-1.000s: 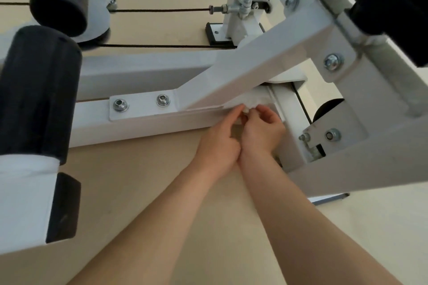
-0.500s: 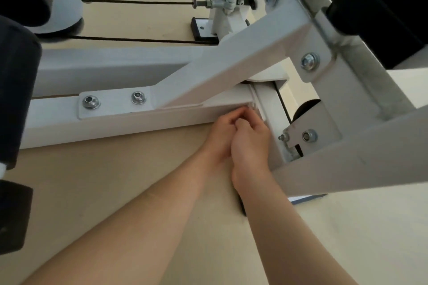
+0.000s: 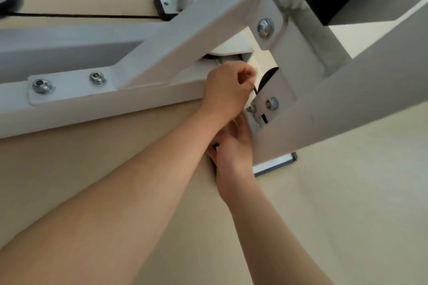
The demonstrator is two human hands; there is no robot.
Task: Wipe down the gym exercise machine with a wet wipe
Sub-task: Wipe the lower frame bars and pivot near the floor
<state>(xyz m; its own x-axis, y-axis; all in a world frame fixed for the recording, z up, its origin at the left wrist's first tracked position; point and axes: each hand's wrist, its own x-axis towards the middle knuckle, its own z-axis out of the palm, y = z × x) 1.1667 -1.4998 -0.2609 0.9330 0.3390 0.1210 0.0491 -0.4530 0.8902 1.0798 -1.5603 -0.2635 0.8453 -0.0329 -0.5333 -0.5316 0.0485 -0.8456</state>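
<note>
L hand (image 3: 228,92) sits on the gym machine (image 3: 196,30) at the joint where the diagonal beam meets the low beam (image 3: 81,109). Grip: fingers curled tight, knuckles up. Wet wipe can't be made out, so can't tell if it's inside that fist. R hand (image 3: 234,148) is just below, at 6 o'clock from L, tucked under the L wrist. Fingers look mostly straight, lying vs. the beam end, tips partly hidden. Tight pocket here: bracket plate (image 3: 273,99) w/ bolt just beside at 3 o'clock, sloping beam (image 3: 347,90) beyond it, diagonal's edge overhead at 12. Open floor (image 3: 347,192) from 4 to 8 o'clock. Two cables (image 3: 81,16) run well apart at 10 o'clock.
</note>
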